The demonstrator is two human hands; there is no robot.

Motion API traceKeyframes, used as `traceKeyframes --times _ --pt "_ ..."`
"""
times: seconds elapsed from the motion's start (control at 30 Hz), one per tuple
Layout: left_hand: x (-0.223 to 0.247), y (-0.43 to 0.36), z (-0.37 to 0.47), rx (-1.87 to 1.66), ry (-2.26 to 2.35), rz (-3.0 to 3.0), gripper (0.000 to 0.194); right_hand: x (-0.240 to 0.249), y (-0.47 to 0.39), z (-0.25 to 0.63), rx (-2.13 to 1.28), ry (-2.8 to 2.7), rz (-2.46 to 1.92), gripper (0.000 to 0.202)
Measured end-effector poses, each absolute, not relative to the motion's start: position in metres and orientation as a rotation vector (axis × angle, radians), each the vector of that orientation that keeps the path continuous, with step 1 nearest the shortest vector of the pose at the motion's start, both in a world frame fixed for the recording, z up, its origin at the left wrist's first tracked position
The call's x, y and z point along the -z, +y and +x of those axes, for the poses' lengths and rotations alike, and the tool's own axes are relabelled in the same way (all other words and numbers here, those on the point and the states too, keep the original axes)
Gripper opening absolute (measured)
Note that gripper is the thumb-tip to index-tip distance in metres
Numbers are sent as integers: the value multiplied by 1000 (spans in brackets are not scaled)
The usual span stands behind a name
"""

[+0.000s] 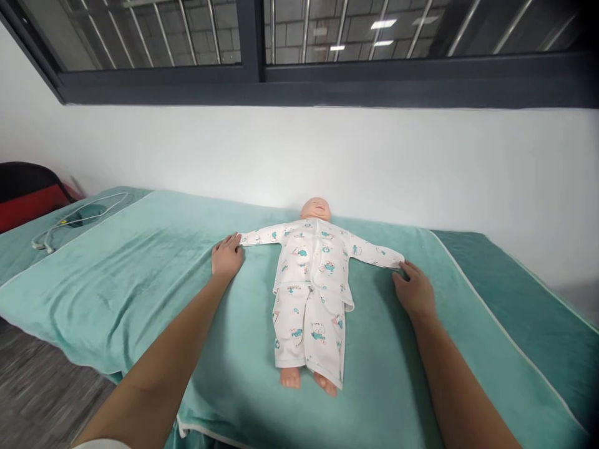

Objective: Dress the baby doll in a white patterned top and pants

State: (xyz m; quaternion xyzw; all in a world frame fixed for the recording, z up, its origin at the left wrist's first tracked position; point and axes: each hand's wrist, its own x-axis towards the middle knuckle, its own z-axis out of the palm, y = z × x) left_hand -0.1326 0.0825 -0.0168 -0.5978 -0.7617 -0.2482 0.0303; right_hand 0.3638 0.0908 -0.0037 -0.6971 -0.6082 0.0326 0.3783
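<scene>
Head view shows no legible writing, only small teal animal prints on the doll's [312, 284] white suit. It lies face up on the green towel [140, 287], head toward the far edge by the wall, arms spread. The left hand [227, 255] rests flat and open, fingertips touching one cuff, while the right hand [414, 290], loosely curled, touches the other cuff; neither clearly grips anything.

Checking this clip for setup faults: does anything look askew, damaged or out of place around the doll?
Nothing stands out. The doll lies flat and dressed on the green towel, the left hand and right hand at its sleeve ends. A white cable lies loose far left.
</scene>
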Motion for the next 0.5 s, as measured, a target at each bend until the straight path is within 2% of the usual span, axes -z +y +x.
traceKeyframes --times 0.17,0.33,0.4,0.5 --pt "17 82 -135 750 -2366 -1853 52 -7 55 339 -81 -1442 -1626 38" --pt "20 85 -137 766 -2378 -1833 50 -15 -51 277 -437 -1708 -1314 27" --pt "21 86 -138 768 -2381 -1836 49 -22 -97 249 -539 -1876 -1204 29" --pt "21 84 -138 768 -2378 -1840 50 -31 -142 211 -499 -2055 -1148 38"
